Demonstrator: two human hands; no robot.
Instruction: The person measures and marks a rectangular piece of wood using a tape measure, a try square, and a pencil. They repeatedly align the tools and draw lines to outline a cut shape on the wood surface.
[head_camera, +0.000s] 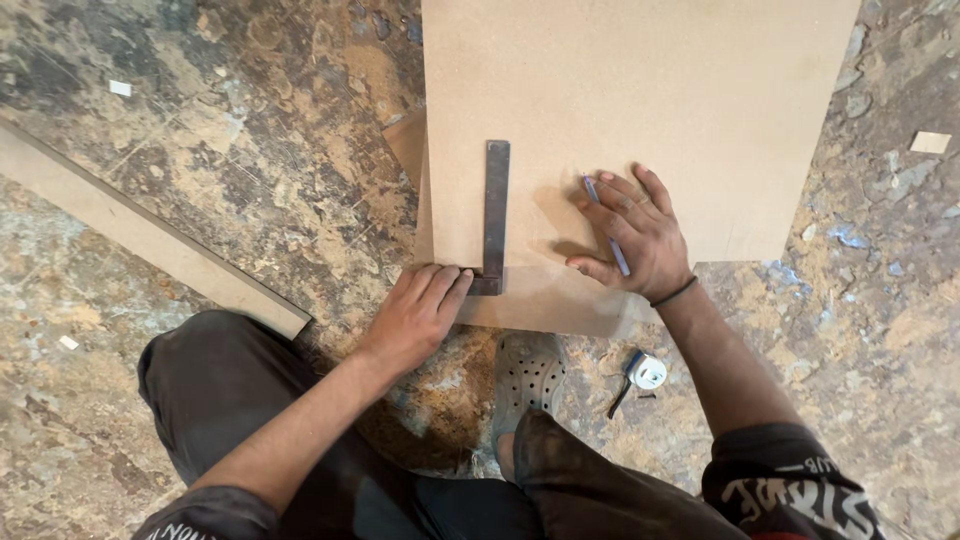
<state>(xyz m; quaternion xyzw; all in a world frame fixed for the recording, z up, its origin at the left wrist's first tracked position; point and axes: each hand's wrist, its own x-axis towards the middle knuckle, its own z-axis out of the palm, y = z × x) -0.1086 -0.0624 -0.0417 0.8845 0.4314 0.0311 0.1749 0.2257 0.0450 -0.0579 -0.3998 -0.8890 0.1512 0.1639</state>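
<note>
A tan fibreboard sheet (640, 110) lies on the floor on top of another board (560, 305) that sticks out at its near edge. A dark metal try square (495, 215) lies on the sheet, its blade pointing away from me and its stock at the near edge. My left hand (420, 315) presses down on the stock. To the right of the blade, my right hand (635, 235) rests flat on the sheet and grips a blue pencil (606, 225) between its fingers.
A long narrow board strip (150, 235) lies diagonally at the left. A small white tape measure (643, 372) sits on the floor by my grey perforated clog (528, 380). Small scraps (930, 142) are scattered over the mottled stone floor (250, 130).
</note>
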